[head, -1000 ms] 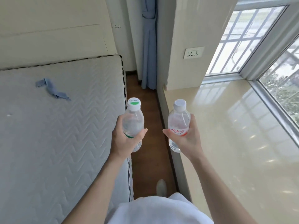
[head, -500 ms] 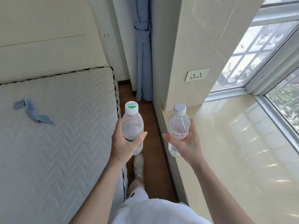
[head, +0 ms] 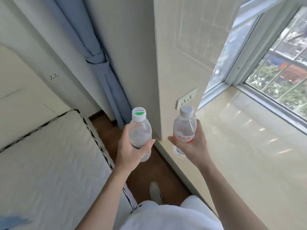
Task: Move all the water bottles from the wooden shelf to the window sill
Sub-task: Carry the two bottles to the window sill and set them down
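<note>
Down at the bottom edge, the person's white shorts [head: 166, 218] and one pale shoe [head: 155, 192] show, standing on the strip of brown wooden floor [head: 146, 173] between the bed [head: 49, 155] and the window sill [head: 249, 155]. Both arms reach forward from there. The left hand [head: 131, 146] is wrapped around the middle of a clear bottle with a green-and-white cap [head: 140, 130], upright over the floor strip. The right hand [head: 191, 145] grips a second bottle with a red label [head: 184, 127], also upright, right at the sill's front edge near its far-left corner. Hard to say if its base touches the sill. So neither bottle is standing on the sill yet. Just past the red-label bottle there's a wall socket [head: 186, 99], a tied-back blue curtain [head: 106, 77] hangs in the far corner, and the window [head: 282, 72] runs along the sill's right edge.
</note>
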Action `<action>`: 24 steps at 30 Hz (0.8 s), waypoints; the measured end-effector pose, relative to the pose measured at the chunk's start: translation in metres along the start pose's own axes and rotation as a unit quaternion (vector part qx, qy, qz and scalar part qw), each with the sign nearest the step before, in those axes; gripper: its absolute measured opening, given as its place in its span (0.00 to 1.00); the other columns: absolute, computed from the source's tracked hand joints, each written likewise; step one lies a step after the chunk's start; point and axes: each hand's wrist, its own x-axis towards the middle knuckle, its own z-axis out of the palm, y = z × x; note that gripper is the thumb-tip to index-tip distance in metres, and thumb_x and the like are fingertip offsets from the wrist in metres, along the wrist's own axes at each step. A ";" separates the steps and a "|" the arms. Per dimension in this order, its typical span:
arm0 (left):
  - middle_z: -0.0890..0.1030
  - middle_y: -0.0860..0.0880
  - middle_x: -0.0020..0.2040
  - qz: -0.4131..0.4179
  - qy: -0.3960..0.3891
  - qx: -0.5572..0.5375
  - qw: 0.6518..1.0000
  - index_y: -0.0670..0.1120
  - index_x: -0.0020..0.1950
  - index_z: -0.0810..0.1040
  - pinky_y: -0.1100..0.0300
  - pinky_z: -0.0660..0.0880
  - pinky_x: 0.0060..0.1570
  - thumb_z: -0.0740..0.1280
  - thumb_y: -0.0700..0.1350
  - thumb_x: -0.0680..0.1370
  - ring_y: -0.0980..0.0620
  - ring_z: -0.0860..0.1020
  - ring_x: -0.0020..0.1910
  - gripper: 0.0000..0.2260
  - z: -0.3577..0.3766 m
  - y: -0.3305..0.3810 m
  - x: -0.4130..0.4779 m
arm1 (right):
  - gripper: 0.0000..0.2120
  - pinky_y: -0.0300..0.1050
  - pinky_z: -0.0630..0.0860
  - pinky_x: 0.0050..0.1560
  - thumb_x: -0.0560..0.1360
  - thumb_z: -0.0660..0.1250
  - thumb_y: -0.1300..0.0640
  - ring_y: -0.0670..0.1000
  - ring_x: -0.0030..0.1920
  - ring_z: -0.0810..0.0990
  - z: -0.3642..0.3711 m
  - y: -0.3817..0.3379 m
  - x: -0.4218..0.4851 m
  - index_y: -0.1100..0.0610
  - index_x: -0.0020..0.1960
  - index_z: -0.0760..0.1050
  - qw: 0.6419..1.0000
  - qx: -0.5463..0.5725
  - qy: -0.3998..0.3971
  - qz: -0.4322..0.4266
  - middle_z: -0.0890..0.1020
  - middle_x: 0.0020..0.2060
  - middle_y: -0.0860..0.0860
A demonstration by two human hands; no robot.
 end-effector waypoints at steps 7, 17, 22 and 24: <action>0.75 0.64 0.53 0.044 -0.160 -0.015 0.986 0.67 0.61 0.66 0.67 0.75 0.54 0.75 0.59 0.66 0.58 0.75 0.56 0.27 0.063 0.005 0.049 | 0.27 0.37 0.76 0.41 0.62 0.82 0.54 0.45 0.44 0.81 -0.055 0.015 0.001 0.47 0.54 0.70 0.989 -0.017 0.137 0.061 0.80 0.43 0.42; 0.74 0.70 0.53 0.026 -0.286 -0.022 0.958 0.71 0.60 0.66 0.77 0.68 0.53 0.79 0.51 0.67 0.67 0.73 0.57 0.30 0.202 0.042 0.041 | 0.27 0.36 0.76 0.42 0.62 0.83 0.60 0.46 0.44 0.80 -0.168 0.050 -0.050 0.50 0.53 0.70 0.945 0.002 0.304 0.123 0.80 0.44 0.45; 0.79 0.64 0.51 -0.036 -0.349 -0.032 0.936 0.59 0.59 0.73 0.74 0.71 0.50 0.80 0.48 0.66 0.64 0.76 0.54 0.26 0.260 0.033 0.037 | 0.25 0.40 0.77 0.43 0.62 0.83 0.60 0.50 0.45 0.80 -0.205 0.080 -0.059 0.52 0.51 0.72 0.926 0.020 0.347 0.150 0.80 0.42 0.45; 0.79 0.62 0.51 -0.047 -0.355 -0.026 0.933 0.59 0.58 0.73 0.68 0.73 0.52 0.80 0.49 0.65 0.62 0.77 0.54 0.26 0.279 0.024 0.040 | 0.25 0.36 0.75 0.40 0.63 0.83 0.60 0.50 0.44 0.79 -0.213 0.093 -0.055 0.53 0.50 0.71 0.925 0.023 0.346 0.159 0.79 0.42 0.47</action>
